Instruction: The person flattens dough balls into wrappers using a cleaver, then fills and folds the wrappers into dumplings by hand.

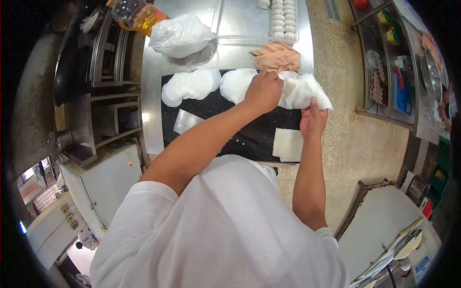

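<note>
On a black speckled board (211,108) lie soft white dough-like lumps: one at the left (189,86) and one in the middle (235,85). The right-hand white piece (300,91) has folds and a thin, sheet-like corner past the board's right edge. My left hand (265,90) is closed at its left end, fingers curled in; the fingertips are partly hidden. My right hand (314,119) pinches its lower right edge, thumb on top. A flat metal scraper (186,121) lies below the left lump. Near the board's lower right corner are cream square sheets (288,143).
Behind the board are a crumpled peach cloth (277,57), a full clear plastic bag (180,36) and an oil bottle (144,18). A tray of pleated white buns (284,21) stands at the back right. Shelves (391,91) flank the aisle at the right.
</note>
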`<state>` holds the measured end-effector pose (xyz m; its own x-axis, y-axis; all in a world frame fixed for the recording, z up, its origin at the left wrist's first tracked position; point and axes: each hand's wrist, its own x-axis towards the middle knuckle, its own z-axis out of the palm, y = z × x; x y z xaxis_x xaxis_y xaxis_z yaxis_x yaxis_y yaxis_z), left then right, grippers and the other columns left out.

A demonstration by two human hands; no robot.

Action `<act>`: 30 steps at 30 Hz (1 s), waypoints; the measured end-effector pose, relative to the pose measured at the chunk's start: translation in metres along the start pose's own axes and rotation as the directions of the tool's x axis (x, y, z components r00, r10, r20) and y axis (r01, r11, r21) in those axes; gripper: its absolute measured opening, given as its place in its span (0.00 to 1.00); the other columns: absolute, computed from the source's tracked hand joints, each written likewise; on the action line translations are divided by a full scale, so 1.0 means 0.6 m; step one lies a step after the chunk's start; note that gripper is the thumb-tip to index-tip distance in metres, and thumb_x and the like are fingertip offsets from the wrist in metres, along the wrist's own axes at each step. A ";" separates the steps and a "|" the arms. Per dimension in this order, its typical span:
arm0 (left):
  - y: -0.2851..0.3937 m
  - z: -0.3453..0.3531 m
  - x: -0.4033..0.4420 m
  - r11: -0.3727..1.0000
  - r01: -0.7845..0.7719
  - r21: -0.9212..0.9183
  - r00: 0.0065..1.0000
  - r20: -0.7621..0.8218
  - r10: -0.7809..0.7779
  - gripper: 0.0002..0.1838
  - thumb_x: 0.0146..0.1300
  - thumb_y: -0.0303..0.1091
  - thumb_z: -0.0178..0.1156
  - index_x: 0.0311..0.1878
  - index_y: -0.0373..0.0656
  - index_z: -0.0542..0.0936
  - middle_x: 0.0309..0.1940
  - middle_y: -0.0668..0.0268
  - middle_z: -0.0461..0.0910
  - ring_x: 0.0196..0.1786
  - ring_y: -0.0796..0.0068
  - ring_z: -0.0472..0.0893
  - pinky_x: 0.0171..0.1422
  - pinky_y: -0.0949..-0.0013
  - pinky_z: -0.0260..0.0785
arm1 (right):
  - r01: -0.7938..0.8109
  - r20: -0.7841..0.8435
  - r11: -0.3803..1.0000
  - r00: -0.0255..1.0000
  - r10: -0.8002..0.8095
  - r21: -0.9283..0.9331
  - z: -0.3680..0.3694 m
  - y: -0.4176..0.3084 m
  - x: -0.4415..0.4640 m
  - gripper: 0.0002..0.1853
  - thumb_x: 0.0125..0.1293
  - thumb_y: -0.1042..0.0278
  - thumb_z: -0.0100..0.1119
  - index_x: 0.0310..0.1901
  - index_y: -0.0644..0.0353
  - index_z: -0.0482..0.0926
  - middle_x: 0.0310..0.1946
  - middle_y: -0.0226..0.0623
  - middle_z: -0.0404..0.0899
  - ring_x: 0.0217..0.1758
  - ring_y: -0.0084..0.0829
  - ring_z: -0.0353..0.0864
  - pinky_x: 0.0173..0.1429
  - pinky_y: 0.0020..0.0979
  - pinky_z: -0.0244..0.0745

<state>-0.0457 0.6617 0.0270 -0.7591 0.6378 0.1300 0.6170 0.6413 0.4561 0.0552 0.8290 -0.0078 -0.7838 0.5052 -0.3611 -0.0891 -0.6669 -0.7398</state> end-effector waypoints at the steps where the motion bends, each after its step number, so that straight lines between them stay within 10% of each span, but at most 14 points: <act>1: 0.005 -0.001 0.000 1.000 -0.017 0.000 1.000 0.018 0.017 0.08 0.58 0.32 0.66 0.38 0.39 0.85 0.41 0.56 0.81 0.48 0.53 0.79 0.56 0.54 0.73 | 0.009 0.003 1.000 1.000 -0.009 0.005 -0.002 0.001 -0.002 0.22 0.70 0.72 0.64 0.64 0.62 0.71 0.59 0.39 0.79 0.60 0.35 0.81 0.61 0.38 0.80; 11: -0.025 -0.016 -0.027 0.976 0.131 -0.173 0.985 -0.087 -0.147 0.19 0.56 0.25 0.63 0.53 0.38 0.80 0.48 0.51 0.78 0.51 0.47 0.78 0.60 0.52 0.71 | 0.020 -0.006 1.000 1.000 -0.020 0.019 -0.009 -0.002 -0.002 0.21 0.72 0.73 0.61 0.64 0.63 0.71 0.60 0.41 0.79 0.59 0.36 0.82 0.61 0.39 0.80; 19: 0.005 -0.027 -0.066 0.983 0.183 -0.010 0.971 0.158 -0.180 0.25 0.58 0.36 0.68 0.58 0.37 0.78 0.57 0.51 0.76 0.62 0.47 0.73 0.67 0.48 0.66 | 0.042 -0.013 0.998 0.999 -0.043 -0.056 0.010 0.001 -0.003 0.21 0.72 0.72 0.62 0.63 0.66 0.71 0.59 0.41 0.79 0.59 0.34 0.82 0.61 0.36 0.80; 22: 0.027 -0.014 -0.098 0.993 0.053 0.103 0.976 0.207 -0.073 0.39 0.61 0.44 0.67 0.70 0.33 0.67 0.75 0.40 0.58 0.79 0.39 0.55 0.81 0.42 0.48 | 0.056 0.009 0.995 0.998 -0.055 -0.083 0.007 0.011 -0.003 0.19 0.73 0.72 0.60 0.62 0.66 0.72 0.58 0.41 0.80 0.58 0.33 0.82 0.61 0.36 0.80; 30: 0.071 0.009 -0.105 0.994 -0.033 -0.108 0.942 0.329 0.067 0.40 0.61 0.44 0.66 0.71 0.32 0.65 0.75 0.35 0.55 0.79 0.33 0.52 0.81 0.39 0.45 | 0.083 0.030 0.994 0.996 -0.081 -0.067 0.011 0.010 -0.003 0.18 0.72 0.70 0.63 0.60 0.67 0.74 0.52 0.38 0.82 0.51 0.28 0.83 0.54 0.31 0.80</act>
<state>0.0298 0.6511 0.0335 -0.6054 0.7840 -0.1371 0.6153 0.5703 0.5442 0.0521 0.8203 -0.0078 -0.7922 0.5408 -0.2825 -0.1122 -0.5842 -0.8038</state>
